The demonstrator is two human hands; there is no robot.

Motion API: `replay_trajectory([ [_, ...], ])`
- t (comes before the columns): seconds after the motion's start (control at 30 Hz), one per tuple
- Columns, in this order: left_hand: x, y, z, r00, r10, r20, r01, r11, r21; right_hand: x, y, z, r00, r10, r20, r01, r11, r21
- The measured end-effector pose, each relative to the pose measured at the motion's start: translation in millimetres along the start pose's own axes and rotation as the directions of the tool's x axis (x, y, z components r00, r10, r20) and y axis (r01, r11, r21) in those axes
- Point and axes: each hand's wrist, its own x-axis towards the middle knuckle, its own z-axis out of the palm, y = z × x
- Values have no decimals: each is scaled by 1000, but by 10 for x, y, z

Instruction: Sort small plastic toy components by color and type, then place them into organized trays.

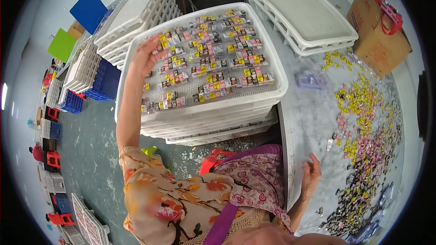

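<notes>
A white perforated tray (190,84) holds several rows of small clear packs (211,86) filled with yellow, pink, black and white pieces. My left hand (147,58) reaches over its far left side. Its thumb and fingers close around a small clear pack among the others there, which the fingers mostly hide. At the right, my right hand (311,175) hovers by the near edge of the grey table (302,127). Nothing is in it, and its fingers are apart and slightly bent. Loose yellow, pink and black pieces (363,149) lie heaped on the table beyond it.
More white trays are stacked beneath the filled one. A clear purple-tinted plastic piece (311,81) lies on the table, with stacked trays (299,13) and a cardboard box (379,31) behind. Tray stacks (136,18) stand at left. A red stool (211,159) is below.
</notes>
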Motion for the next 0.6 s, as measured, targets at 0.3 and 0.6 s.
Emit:
replay_trajectory([
  [0.3, 1790, -629, -1370, 938, -144, -316, 161, 987, 27, -98, 258, -86, 932, 151, -328, -131, 988, 81],
  [0.6, 2376, -899, -1737, 886, -131, -445, 305, 887, 346, -83, 269, -72, 899, 197, -391, -188, 980, 62],
])
